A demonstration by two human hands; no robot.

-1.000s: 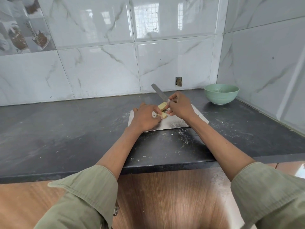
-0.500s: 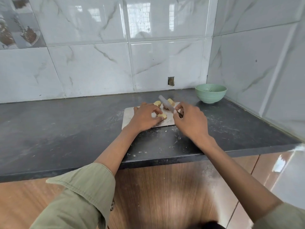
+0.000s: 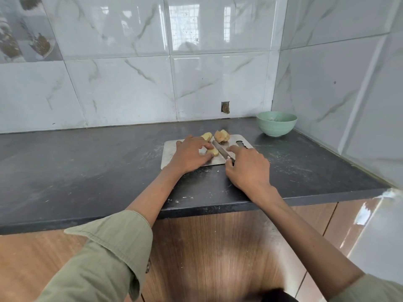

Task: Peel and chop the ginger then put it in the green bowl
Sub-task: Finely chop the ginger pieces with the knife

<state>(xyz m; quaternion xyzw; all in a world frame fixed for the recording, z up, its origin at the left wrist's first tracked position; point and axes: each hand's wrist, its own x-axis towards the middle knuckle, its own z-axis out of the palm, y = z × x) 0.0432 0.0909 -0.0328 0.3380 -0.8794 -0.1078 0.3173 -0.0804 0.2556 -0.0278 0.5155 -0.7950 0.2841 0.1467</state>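
Dark stone counter (image 3: 87,171) runs along a wall of white marbled tile (image 3: 122,92), and your hands meet over a metal cutting board (image 3: 169,153) lying flat on it. Your left hand (image 3: 189,155) lies palm down on the board, thumb and forefinger pinched on a small piece of ginger (image 3: 213,152) that rests on the steel. Your right hand (image 3: 248,168) is curled around the handle of a knife (image 3: 220,151), forefinger stretched forward along its side; the blade slants up and to the left across the board, just beside the pinched piece on its right. Past your left fingers, another ginger chunk (image 3: 206,136) sits at the board's far edge, and a larger ginger lump (image 3: 222,136) lies next to it, to the right, also at the far edge. The green bowl (image 3: 276,124) stands on the counter in the corner, beyond the board and to its right, well apart from the ginger; what it holds is not clear. Pale specks and streaks are scattered on the counter around the board. Olive sleeves (image 3: 109,253) are rolled back on both arms.
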